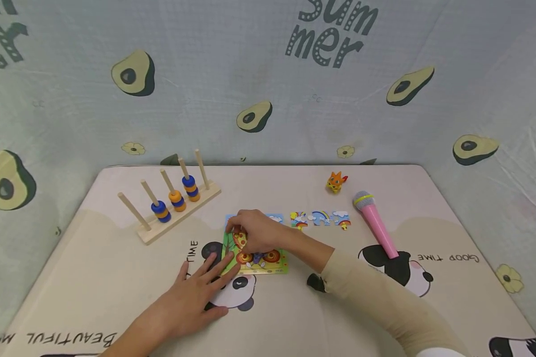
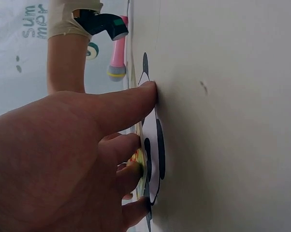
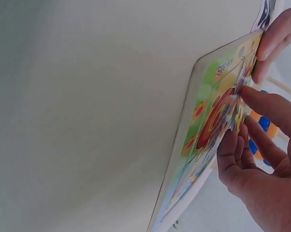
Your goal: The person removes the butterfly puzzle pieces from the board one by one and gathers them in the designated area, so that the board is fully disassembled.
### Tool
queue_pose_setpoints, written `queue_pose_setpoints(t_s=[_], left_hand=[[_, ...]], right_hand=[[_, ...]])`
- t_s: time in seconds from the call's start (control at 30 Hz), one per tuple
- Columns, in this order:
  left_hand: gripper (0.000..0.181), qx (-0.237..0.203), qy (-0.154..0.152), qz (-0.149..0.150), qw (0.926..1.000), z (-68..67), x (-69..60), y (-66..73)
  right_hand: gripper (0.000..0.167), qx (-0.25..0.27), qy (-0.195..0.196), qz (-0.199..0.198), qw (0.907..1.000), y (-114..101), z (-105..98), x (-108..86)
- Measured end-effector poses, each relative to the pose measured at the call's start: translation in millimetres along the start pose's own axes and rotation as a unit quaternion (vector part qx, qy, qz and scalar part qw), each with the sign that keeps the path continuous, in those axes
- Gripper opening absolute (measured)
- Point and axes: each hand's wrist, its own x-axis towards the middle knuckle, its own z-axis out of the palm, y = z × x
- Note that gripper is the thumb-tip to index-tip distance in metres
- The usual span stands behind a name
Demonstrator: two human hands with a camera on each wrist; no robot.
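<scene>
Head view: the board lies flat on the table, with three loose pieces in a row just beyond its right side.
Right hand: curled over the board, thumb and fingertips apparently pinching one piece; part of the contact is hidden by your own knuckles.
Piece: at the left half of the board, between your fingertips; whether it is seated or raised, you cannot tell from these views.
Left hand: fingers spread, tips resting at the board's lower-left edge, thumb on the table.
Technique: keep that light bracing, so the board should not slide; turn the piece until its outline agrees with its neighbours, then press evenly rather than at one corner.
Likely fault: forcing a misaligned tab could lift adjoining parts.
Abacus: behind and left, clear of your fingers.
</scene>
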Motion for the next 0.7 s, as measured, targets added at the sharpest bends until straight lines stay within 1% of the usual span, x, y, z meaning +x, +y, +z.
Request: queue_pose_setpoints(t_s=[0.27,0.5,0.7], left_hand=[[0.077,-0.006,0.000,-0.001,1.0000,-1.0,-0.8,-0.3],[0.077,-0.007,0.007,0.002,1.0000,-0.8,-1.7,0.0],[0.077,-0.009,0.002,-0.001,1.0000,-1.3,-1.6,0.0]], right_hand=[[0.047,-0.019,-0.002,0.012,0.9997,-3.1,0.6,3.3],[0.053,-0.016,-0.005,0.022,0.9996,-4.0,2.1,3.4],[0.051,-0.016,-0.001,0.022,0.9996,-4.0,1.6,1.2]])
